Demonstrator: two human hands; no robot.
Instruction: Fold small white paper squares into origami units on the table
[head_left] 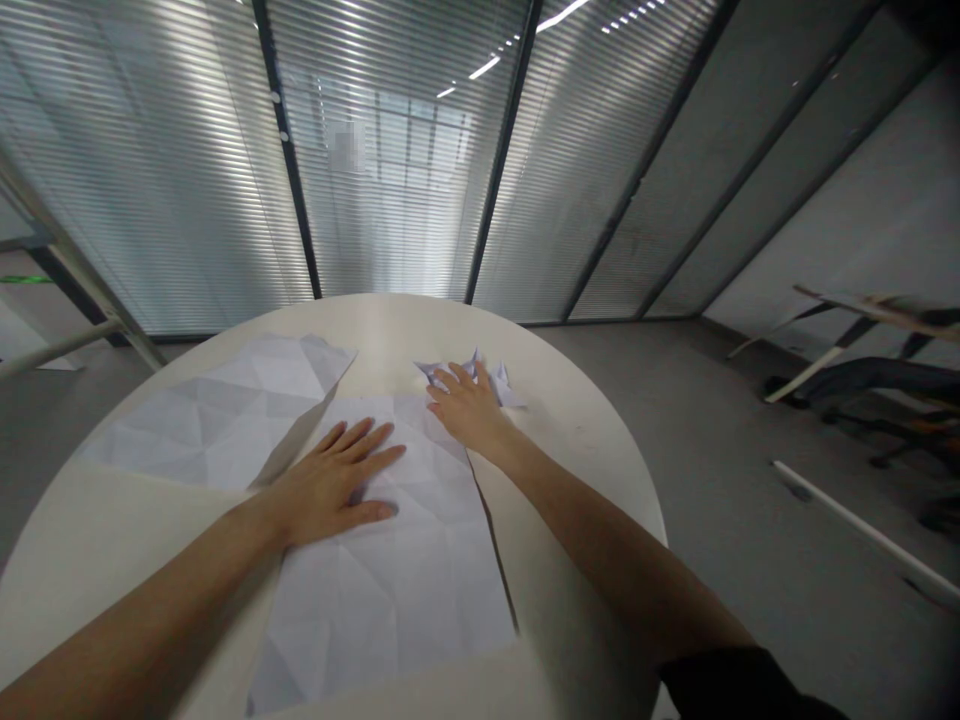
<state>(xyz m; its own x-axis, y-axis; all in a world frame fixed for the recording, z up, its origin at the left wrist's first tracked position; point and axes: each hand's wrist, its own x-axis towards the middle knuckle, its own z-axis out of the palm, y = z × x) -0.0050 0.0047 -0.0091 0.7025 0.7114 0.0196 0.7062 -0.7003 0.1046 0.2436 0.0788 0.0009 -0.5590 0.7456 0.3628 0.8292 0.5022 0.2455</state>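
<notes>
A creased white sheet of paper lies flat on the table in front of me. My left hand rests on its left part, fingers spread and palm down, holding nothing. At the sheet's far right corner, my right hand reaches over small folded paper pieces with pointed tips, its fingers apart. The hand covers part of these pieces, so I cannot tell how they are joined. To the left lies another creased paper sheet, its right edge lifted off the table.
All the paper lies on a round white table. Beyond it stands a glass partition with blinds. On the right are another table and dark chairs; at the far left, a pale metal frame.
</notes>
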